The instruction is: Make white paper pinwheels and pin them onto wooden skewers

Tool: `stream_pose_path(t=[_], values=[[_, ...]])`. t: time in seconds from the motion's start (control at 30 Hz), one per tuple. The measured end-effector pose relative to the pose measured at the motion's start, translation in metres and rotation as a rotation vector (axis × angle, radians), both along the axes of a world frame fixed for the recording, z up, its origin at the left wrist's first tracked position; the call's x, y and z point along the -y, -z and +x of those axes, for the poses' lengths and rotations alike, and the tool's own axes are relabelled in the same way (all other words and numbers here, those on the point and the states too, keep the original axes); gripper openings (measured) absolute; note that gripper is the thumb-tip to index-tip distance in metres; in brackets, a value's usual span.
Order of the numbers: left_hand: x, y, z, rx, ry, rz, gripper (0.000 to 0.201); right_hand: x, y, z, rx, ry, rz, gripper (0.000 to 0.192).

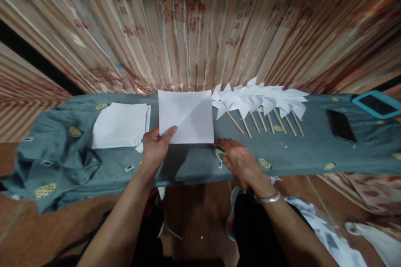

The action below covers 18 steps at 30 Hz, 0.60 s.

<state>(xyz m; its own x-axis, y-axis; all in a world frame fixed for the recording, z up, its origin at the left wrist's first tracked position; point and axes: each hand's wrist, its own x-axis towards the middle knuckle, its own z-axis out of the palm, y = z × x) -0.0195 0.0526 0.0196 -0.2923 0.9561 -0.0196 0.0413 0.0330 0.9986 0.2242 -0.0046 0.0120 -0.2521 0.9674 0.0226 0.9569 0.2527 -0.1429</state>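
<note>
A white sheet of paper (191, 112), with a faint diagonal crease, is held up in my left hand (158, 144), thumb on top at its lower left. My right hand (236, 156) is wrapped round a pair of scissors (219, 152) with yellow-green handles, near the sheet's lower right corner. The blades are mostly hidden, so whether they touch the paper is unclear. To the left lies a stack of white paper (120, 125). Several white paper pinwheels (260, 100) on thin wooden sticks lie in an overlapping row to the right.
A grey-green cloth (194, 175) with pineapple prints covers the narrow table. At the right lie a black phone (341, 126) and a blue-framed tablet (377, 104). Patterned curtains (194, 29) hang behind. White paper pieces (328, 233) lie below at the right.
</note>
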Motion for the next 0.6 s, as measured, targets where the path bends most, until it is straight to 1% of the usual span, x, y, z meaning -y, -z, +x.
stream_pose_path(t=[0.07, 0.13, 0.2, 0.3, 0.37, 0.43, 0.5, 0.6], values=[[0.0, -0.001, 0.001, -0.003, 0.009, 0.004, 0.031, -0.001, 0.0, -0.003, -0.036, 0.026, -0.02, 0.042], [0.0, -0.002, 0.001, -0.012, 0.011, 0.003, 0.03, -0.003, 0.002, -0.003, -0.168, 0.062, -0.045, 0.041], [-0.001, -0.003, -0.001, -0.025, -0.002, 0.004, 0.031, -0.007, 0.005, 0.0, -0.412, 0.122, -0.111, 0.037], [-0.005, -0.004, -0.006, -0.014, -0.047, 0.029, 0.033, -0.011, 0.006, 0.004, -0.908, 0.215, -0.29, 0.03], [-0.007, -0.007, -0.01, -0.004, -0.091, 0.058, 0.033, -0.012, 0.003, 0.004, -1.241, 0.239, -0.45, 0.034], [-0.008, -0.011, -0.013, -0.004, -0.129, 0.084, 0.031, -0.009, -0.003, -0.001, -1.512, 0.259, -0.6, 0.039], [-0.008, -0.013, -0.014, 0.013, -0.139, 0.096, 0.03, -0.005, -0.01, -0.008, -1.68, 0.284, -0.675, 0.04], [-0.006, -0.014, -0.015, 0.044, -0.135, 0.092, 0.031, 0.0, -0.014, -0.018, -1.828, 0.307, -0.732, 0.042]])
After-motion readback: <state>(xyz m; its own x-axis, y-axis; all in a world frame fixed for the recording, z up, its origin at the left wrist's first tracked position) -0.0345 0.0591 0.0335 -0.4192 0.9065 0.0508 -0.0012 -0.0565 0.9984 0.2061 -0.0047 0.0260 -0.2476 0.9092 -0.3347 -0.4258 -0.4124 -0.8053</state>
